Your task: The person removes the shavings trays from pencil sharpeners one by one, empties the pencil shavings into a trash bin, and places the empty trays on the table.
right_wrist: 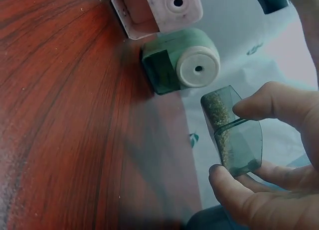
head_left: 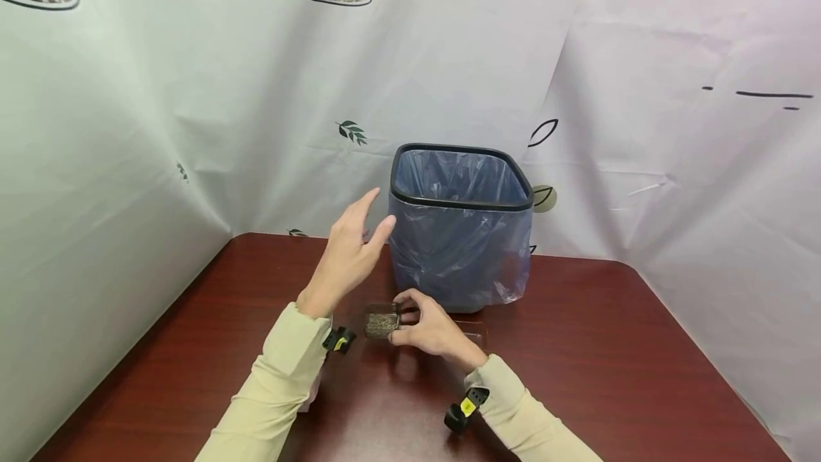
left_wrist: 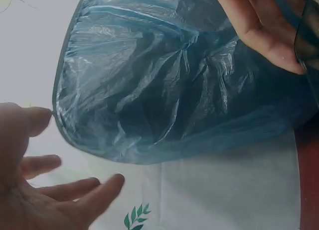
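Observation:
My right hand (head_left: 431, 328) pinches a see-through shavings drawer (right_wrist: 244, 140) between thumb and fingers, above the table. Fine brown shavings lie along one side of it. With fingers spread and nothing held, my left hand (head_left: 346, 255) is raised just left of the bin (head_left: 458, 255), which is lined with a blue plastic bag. In the right wrist view, a green pencil sharpener (right_wrist: 182, 53) with a round pale end stands beside a pink sharpener (right_wrist: 177, 8) that has an open compartment. The left arm mostly hides these sharpeners from the head view.
A clear plastic piece (head_left: 473, 334) lies on the dark red wooden table (head_left: 596, 362), partly behind my right wrist. White printed cloth (head_left: 288, 91) hangs behind and on both sides of the table.

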`<move>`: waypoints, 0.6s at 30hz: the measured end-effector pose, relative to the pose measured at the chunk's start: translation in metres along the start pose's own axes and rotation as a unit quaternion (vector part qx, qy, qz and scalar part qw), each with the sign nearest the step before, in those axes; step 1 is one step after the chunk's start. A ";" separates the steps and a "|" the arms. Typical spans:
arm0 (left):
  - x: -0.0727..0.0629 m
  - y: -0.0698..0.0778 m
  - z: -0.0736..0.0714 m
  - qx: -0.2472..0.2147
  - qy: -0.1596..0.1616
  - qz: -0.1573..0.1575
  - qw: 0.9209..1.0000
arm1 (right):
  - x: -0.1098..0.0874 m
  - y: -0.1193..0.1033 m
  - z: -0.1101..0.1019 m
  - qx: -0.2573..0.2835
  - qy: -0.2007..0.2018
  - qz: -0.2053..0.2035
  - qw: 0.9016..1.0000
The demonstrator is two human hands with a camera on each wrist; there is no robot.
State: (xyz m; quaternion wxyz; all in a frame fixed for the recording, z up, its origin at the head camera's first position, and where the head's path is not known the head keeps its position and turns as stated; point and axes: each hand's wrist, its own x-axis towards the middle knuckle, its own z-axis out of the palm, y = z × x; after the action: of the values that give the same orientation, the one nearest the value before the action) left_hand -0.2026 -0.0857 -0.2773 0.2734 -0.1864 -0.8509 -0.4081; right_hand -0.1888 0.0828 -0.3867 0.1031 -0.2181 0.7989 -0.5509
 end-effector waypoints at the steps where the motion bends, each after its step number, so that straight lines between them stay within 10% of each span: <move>1: 0.003 0.000 0.002 0.001 -0.001 0.011 1.000 | 0.000 0.000 -0.001 0.006 0.000 0.000 1.000; 10: 0.021 0.000 0.017 0.036 -0.052 0.063 0.996 | -0.007 -0.001 -0.006 0.057 -0.011 -0.006 0.998; 18: 0.028 -0.001 0.021 0.020 -0.034 0.079 0.996 | -0.011 -0.003 -0.012 0.067 -0.009 0.002 0.998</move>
State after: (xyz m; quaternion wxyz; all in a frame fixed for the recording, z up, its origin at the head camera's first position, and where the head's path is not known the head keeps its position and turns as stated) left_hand -0.2317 -0.0675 -0.2714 0.2794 -0.2610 -0.8502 -0.3619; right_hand -0.1838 0.0970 -0.3806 0.1256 -0.2138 0.7595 -0.6014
